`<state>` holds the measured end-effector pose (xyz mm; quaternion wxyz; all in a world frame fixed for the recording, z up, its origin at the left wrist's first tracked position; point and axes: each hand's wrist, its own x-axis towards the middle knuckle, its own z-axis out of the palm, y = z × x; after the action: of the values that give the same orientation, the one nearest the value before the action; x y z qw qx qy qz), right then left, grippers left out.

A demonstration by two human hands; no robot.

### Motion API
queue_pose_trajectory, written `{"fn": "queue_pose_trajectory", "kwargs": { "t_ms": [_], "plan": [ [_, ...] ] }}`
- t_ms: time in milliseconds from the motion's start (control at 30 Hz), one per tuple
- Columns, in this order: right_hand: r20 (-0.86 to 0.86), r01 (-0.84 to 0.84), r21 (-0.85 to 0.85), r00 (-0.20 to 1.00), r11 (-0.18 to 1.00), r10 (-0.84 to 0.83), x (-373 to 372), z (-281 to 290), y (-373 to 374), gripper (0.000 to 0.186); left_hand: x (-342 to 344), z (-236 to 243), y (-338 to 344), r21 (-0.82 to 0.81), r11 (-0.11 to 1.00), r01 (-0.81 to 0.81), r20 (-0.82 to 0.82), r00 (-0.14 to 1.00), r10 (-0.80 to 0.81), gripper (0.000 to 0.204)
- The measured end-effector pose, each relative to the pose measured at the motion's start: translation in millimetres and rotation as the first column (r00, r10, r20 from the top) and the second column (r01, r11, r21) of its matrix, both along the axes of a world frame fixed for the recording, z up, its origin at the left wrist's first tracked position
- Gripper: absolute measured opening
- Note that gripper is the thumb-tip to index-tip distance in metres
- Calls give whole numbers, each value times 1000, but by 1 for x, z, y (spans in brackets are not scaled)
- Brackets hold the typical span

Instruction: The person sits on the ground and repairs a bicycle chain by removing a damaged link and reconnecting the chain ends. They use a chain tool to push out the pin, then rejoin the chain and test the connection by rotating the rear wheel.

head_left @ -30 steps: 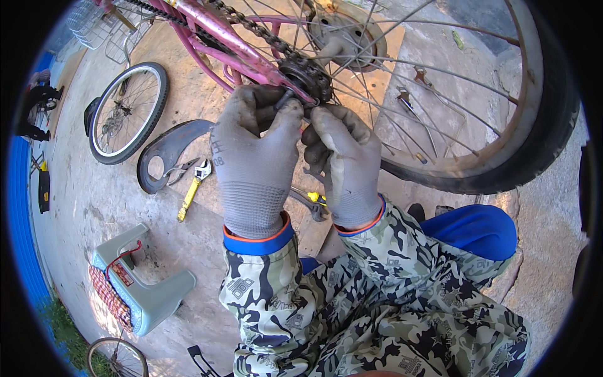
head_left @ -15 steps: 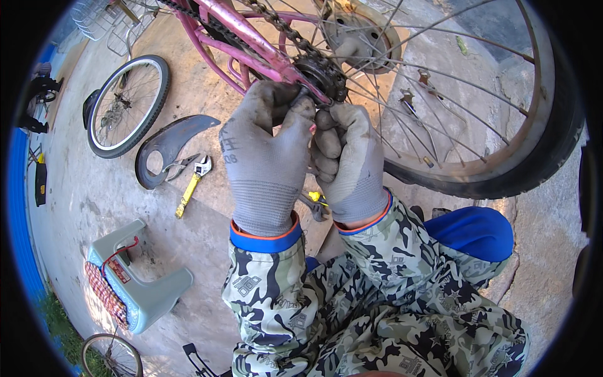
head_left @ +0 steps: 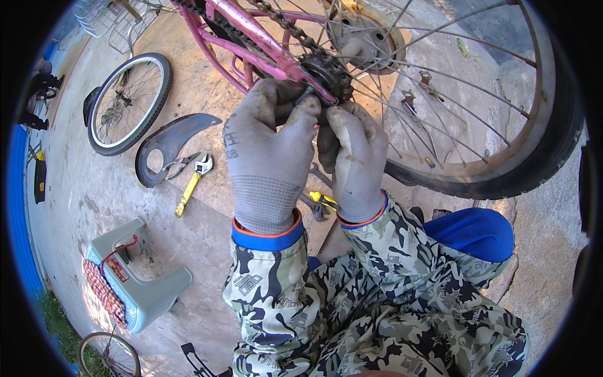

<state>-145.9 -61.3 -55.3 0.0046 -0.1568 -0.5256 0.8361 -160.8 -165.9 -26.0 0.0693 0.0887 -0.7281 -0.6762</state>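
Left hand in grey knit glove, grip closed at the toothed, greasy rear sprocket, right hand curled beside it, contents hidden, pink tubular frame, thin wire spokes

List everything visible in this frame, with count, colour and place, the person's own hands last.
Bicycle frame: one, pink, top centre.
Rear wheel: one, black tyre with silver spokes, upper right.
Sprocket: one, dark and greasy, at the hub with the chain.
Loose wheel: one, black tyre, on the ground upper left.
Chain guard: one, grey, beside the loose wheel.
Adjustable wrench: one, yellow handle, on the ground.
Step stool: one, grey-green, lower left.
Left hand: grey glove, at the sprocket.
Right hand: grey glove, below the sprocket.
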Motion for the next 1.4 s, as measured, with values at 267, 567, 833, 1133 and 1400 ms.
{"fn": "queue_pose_trajectory", "kwargs": {
  "t_ms": [267, 567, 833, 1133, 1400],
  "plan": [
    [113, -77, -98, 990, 992, 88, 1, -2, 3, 27, 1, 0, 2, -32, 999, -2, -2, 1000, 2, 18],
    [213, -92, -130, 970, 987, 118, -1, 9, 0, 36, 3, 3, -1, 48, 999, -10, 125, 992, 4, 17],
    [226, -41, -112, 972, 993, 66, 1, 9, 3, 29, 6, 4, -8, -4, 999, 34, 47, 998, -34, 20],
    [228, 4, -74, 974, 997, 13, -1, 11, -3, 32, 4, 0, -6, -46, 999, 30, 0, 1000, -30, 20],
    [213, -42, -123, 975, 992, 67, 1, 3, -4, 36, 4, 2, -5, 11, 999, 35, 80, 996, -36, 21]
  ]
}}
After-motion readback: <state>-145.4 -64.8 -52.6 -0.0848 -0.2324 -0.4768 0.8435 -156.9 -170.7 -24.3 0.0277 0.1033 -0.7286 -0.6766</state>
